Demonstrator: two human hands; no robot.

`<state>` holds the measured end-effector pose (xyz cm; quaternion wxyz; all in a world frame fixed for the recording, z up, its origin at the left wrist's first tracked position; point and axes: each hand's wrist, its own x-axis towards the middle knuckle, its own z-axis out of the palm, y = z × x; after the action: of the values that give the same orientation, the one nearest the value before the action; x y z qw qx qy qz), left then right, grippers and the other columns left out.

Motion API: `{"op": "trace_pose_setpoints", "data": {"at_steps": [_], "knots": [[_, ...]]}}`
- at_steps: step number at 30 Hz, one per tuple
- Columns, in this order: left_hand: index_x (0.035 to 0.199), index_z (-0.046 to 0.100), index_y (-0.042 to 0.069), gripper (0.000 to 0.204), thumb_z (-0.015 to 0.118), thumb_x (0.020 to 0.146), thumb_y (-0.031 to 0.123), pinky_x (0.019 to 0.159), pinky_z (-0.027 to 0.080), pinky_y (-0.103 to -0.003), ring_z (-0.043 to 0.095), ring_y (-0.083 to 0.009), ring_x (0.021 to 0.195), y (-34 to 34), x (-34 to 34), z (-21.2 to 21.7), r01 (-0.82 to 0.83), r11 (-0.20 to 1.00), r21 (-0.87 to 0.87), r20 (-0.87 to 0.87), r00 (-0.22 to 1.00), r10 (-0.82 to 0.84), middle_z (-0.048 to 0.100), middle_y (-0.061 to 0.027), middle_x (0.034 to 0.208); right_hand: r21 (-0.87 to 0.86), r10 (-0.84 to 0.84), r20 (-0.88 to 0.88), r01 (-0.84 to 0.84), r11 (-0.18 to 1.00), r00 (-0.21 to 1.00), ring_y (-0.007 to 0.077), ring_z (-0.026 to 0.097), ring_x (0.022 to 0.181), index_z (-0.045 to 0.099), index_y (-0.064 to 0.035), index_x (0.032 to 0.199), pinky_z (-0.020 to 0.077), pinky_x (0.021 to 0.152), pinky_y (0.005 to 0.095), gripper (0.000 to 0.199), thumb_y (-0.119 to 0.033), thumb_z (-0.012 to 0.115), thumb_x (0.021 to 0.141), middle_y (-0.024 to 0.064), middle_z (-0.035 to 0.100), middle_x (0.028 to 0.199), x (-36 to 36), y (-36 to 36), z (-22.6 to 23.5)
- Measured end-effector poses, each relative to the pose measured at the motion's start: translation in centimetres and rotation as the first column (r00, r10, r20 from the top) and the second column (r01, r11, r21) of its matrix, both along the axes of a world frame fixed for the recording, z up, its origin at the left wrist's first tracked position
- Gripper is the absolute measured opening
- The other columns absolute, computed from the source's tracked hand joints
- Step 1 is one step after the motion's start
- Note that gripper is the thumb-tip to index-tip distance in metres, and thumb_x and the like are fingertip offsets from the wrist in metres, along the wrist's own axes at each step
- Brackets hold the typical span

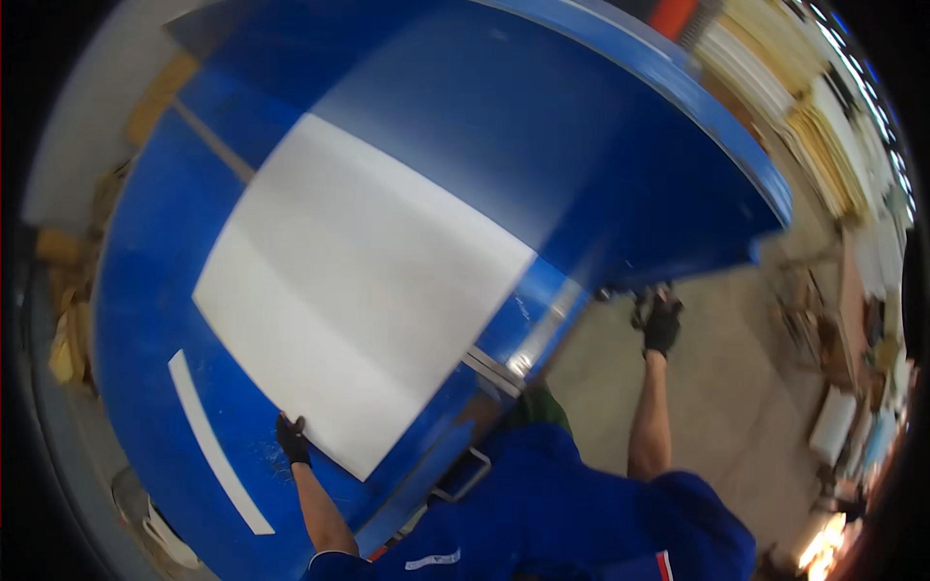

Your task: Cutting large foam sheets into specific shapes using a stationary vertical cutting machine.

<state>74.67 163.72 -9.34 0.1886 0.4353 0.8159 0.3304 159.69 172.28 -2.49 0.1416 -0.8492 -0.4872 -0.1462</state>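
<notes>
A large white rectangular sheet (368, 281) lies flat on the blue surface of a big machine (145, 271), its far edge against a raised blue panel (542, 107). My left hand (293, 441), in a black glove, rests at the sheet's near left edge with the thumb apart from the fingers. My right hand (662, 324), also gloved in black, is reached out to the right, closed around a dark handle at the lower edge of the blue panel. The fingers there are partly hidden. A narrow white strip (218, 445) lies to the left of my left hand.
A metal handle bar (470, 474) sticks out from the machine's front, close to my body. Along the right wall are stacked pale sheets (823, 145) and a wooden table (848, 310) with rolls below. Concrete floor (722, 387) lies to my right.
</notes>
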Motion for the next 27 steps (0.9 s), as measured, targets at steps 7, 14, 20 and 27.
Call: {"op": "trace_pose_setpoints", "data": {"at_steps": [7, 14, 20, 27], "knots": [[0.12, 0.045, -0.002, 0.049, 0.066, 0.076, 0.002, 0.077, 0.043, -0.025, 0.049, -0.0138, 0.09, 1.3, 2.0, 1.6, 0.058, 0.997, -0.048, -0.005, 0.998, -0.059, 0.052, -0.007, 0.114, 0.057, -0.101, -0.513, 0.151, 0.987, 0.853, 0.0404, 0.058, 0.067, 0.054, -0.0061, 0.086, 0.0451, 0.058, 0.0444, 0.04, -0.045, 0.043, 0.087, 0.0199, 0.061, 0.071, -6.5, -5.2, 1.6], [0.12, 0.046, -0.002, 0.049, 0.068, 0.076, 0.007, 0.069, 0.04, -0.024, 0.042, -0.0111, 0.076, 0.3, 3.7, 2.9, 0.066, 0.997, -0.038, 0.029, 0.997, -0.065, 0.052, -0.0027, 0.096, 0.129, 0.131, -0.841, -0.041, 0.991, 0.525, 0.0284, 0.061, 0.059, 0.055, -0.0071, 0.081, 0.0461, 0.054, 0.0379, 0.028, -0.035, 0.054, 0.084, 0.0131, 0.06, 0.066, -15.4, -12.1, 0.7], [0.122, 0.045, -0.002, 0.053, 0.069, 0.075, 0.009, 0.067, 0.04, -0.024, 0.041, -0.0114, 0.074, -0.4, 2.0, 1.7, 0.068, 0.996, -0.062, -0.011, 0.998, -0.069, 0.047, -0.0007, 0.086, 0.025, -0.256, -0.595, 0.336, 0.941, 0.762, 0.0411, 0.059, 0.078, 0.041, -0.0024, 0.115, 0.0463, 0.065, 0.0465, 0.06, -0.052, 0.047, 0.081, 0.0235, 0.061, 0.081, -5.0, -2.0, 5.6], [0.128, 0.036, -0.002, 0.069, 0.072, 0.069, 0.003, 0.087, 0.042, -0.03, 0.046, -0.0161, 0.104, -1.7, -2.4, -1.2, -0.005, 0.996, 0.091, 0.238, 0.971, -0.017, 0.046, -0.0096, 0.122, -0.094, -0.379, -0.549, 0.396, 0.913, 0.745, 0.0404, 0.059, 0.075, 0.044, -0.0081, 0.102, 0.0459, 0.064, 0.0489, 0.034, -0.039, 0.042, 0.087, 0.0247, 0.061, 0.082, -3.2, 3.8, 2.2]]}}
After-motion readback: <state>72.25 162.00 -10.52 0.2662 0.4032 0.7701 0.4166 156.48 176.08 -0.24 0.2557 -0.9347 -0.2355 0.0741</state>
